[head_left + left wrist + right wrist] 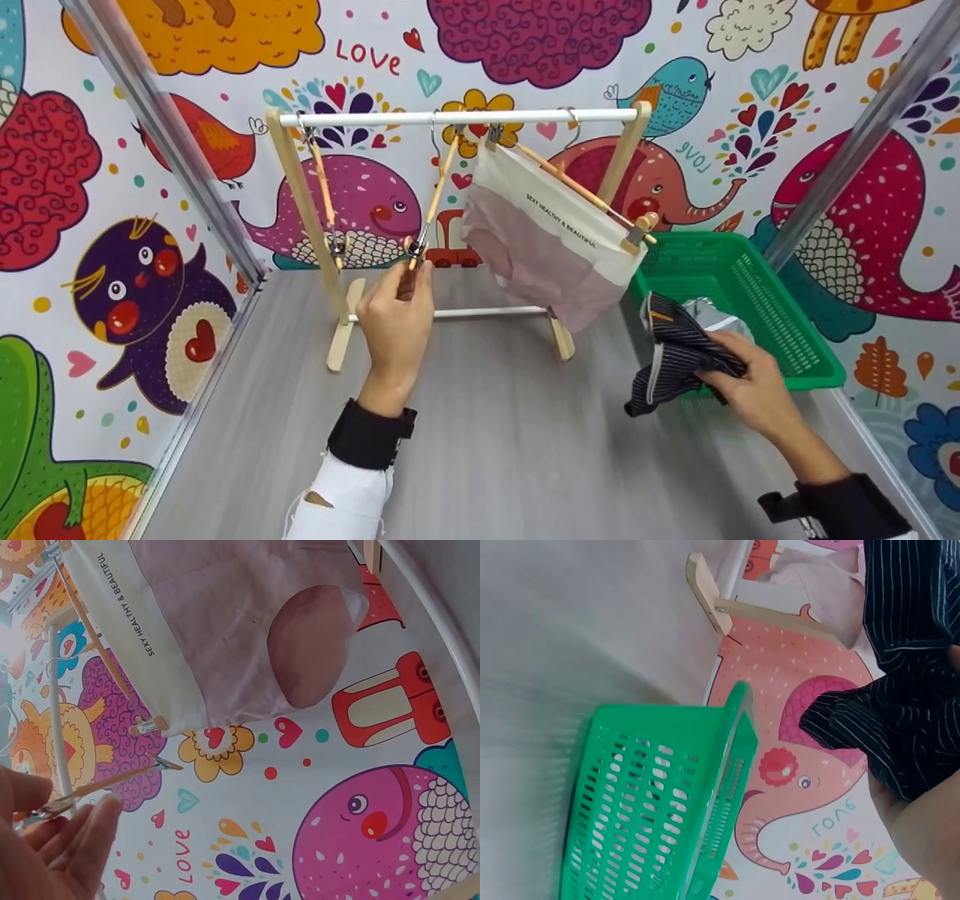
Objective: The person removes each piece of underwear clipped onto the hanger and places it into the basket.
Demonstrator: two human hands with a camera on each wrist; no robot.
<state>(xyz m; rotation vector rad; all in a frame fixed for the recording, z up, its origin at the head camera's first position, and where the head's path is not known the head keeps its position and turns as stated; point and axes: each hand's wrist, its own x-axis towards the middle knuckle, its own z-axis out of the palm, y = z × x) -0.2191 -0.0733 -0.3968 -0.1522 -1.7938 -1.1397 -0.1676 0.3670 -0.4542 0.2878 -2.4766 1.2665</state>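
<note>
While the left hand (pixel 397 311) pinches a wooden hanger (pixel 433 201) on the rack (pixel 457 118), the right hand (pixel 754 386) grips a striped garment (pixel 675 352).
Garment sits beside the green basket (pixel 757 300), above the counter (pixel 510 442); pink underwear (pixel 544 240) hangs nearby.

left hand (pixel 395 311): bare, no glove, no ring to be seen.
left wrist: a wide black band just behind the grip, with a strap-like flap on its right edge.
left sleeve: white cloth behind the band, with a small torn hole and a frayed, ragged edge.
right hand (pixel 752 381): bare, no ring to be seen.
right wrist: a black band set further back from the grip, with a black bracket and a metal piece at its edge; white cloth shows at the frame corner.
</note>
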